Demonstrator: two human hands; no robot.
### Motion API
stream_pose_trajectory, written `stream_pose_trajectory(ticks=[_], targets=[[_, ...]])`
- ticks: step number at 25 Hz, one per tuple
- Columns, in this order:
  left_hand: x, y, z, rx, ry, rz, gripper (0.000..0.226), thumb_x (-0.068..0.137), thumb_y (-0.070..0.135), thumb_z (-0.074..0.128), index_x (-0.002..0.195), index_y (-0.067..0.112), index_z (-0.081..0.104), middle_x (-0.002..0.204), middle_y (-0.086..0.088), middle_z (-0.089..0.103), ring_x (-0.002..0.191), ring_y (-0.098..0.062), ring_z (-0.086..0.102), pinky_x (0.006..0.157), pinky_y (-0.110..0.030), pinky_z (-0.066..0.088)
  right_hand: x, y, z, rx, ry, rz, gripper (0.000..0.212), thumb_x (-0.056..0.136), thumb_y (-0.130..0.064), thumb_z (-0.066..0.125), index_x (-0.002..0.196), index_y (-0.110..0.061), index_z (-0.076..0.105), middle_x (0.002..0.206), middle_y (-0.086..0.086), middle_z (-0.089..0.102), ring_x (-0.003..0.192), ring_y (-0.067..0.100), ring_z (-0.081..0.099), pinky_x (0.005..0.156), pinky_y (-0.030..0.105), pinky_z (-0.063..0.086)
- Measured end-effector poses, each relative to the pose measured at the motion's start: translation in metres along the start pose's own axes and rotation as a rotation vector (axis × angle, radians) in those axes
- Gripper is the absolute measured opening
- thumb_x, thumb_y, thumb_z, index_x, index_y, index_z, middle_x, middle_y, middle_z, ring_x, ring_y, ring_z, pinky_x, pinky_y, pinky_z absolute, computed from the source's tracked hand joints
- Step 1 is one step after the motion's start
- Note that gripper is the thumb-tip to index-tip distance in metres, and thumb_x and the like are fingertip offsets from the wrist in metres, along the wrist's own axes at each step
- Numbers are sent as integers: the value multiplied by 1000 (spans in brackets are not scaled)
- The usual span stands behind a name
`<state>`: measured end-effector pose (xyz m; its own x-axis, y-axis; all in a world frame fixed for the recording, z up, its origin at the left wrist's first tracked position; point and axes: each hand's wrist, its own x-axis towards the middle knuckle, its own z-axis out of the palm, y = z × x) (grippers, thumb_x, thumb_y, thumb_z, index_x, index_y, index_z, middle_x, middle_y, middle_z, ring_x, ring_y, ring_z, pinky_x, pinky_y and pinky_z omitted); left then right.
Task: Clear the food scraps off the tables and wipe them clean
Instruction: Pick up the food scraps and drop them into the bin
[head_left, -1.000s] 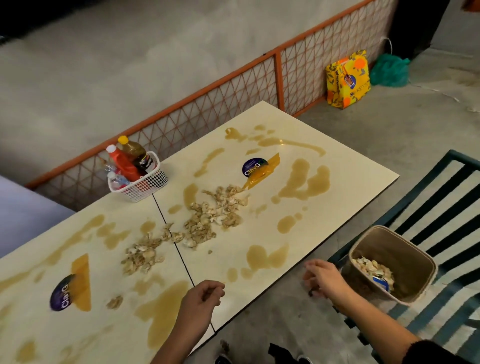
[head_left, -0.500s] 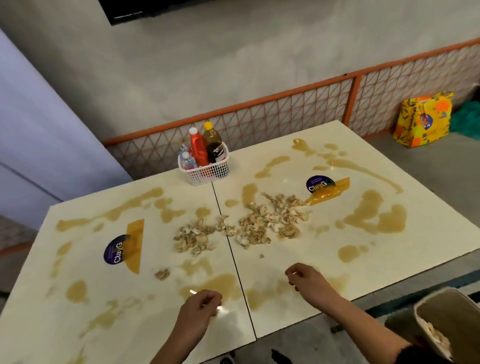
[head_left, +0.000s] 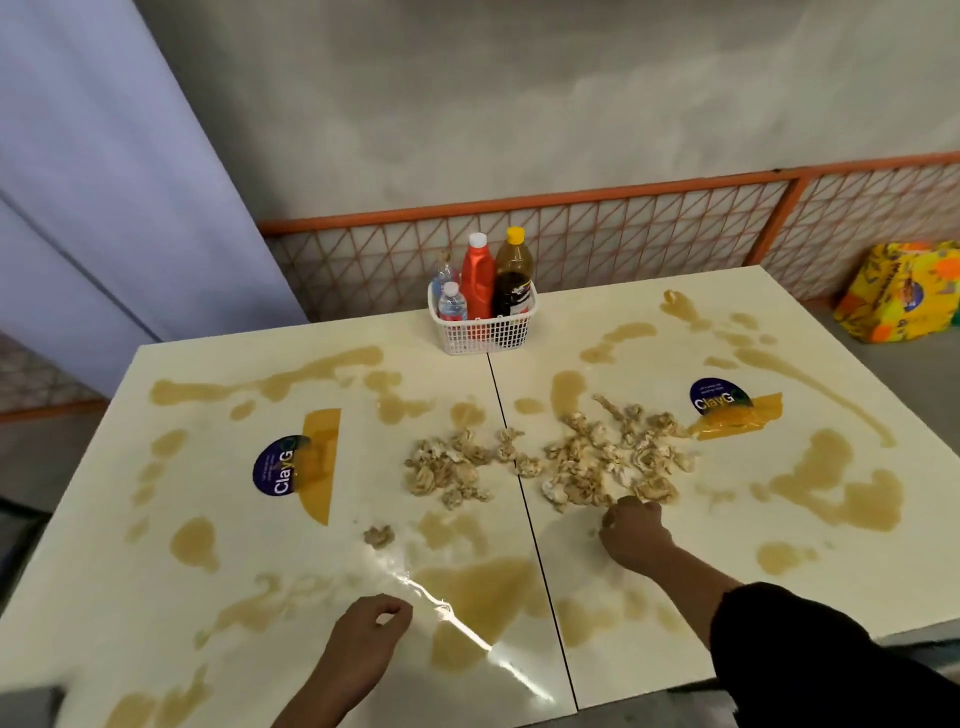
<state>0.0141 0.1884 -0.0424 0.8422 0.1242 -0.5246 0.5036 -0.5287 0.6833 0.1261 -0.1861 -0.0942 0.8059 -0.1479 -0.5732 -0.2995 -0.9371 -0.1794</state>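
- Scraps (head_left: 582, 467) heaped mid-surface, straddling the seam between the two tables (head_left: 587, 306).
- Right hand (head_left: 634, 530): fingers curled at the heap's near edge; grasp cannot be told.
- Left hand (head_left: 371, 631): loosely curled, empty, near front edge.

Cream tables (head_left: 597, 322), brown spills (head_left: 831, 488); orange fence (head_left: 571, 244); red bottle (head_left: 478, 283).
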Motion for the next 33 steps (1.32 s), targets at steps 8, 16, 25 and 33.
stream_pose_trajectory(ticks=[8,16,25,33], targets=[[34,-28,-33,8,-2,-16,7,92,25,67,90,30,71,103,13,62,93,-3,60,78,-20,41,32,-10,6,42,-12,-36,51,86,-40,57,133,-23,63,142,1,54,134,29,45,108,33,38],[81,-31,-52,119,29,106,12,93,22,64,85,28,70,95,8,68,86,-3,63,70,-13,41,-15,-28,10,768,347,338,12,91,-17,68,89,-10,59,80,10,66,69,27,63,62,36,51],[157,-45,-52,562,116,321,40,86,18,69,125,23,63,120,-2,61,109,-27,60,87,-41,54,-28,-21,16,1266,322,532,34,92,8,39,108,1,68,83,20,65,60,24,44,57,34,39],[169,-51,-56,515,100,395,12,87,10,65,87,21,69,79,4,63,76,-16,60,64,-31,47,-13,-34,27,525,193,419,41,95,-48,60,113,-12,57,101,12,67,85,25,62,64,29,45]])
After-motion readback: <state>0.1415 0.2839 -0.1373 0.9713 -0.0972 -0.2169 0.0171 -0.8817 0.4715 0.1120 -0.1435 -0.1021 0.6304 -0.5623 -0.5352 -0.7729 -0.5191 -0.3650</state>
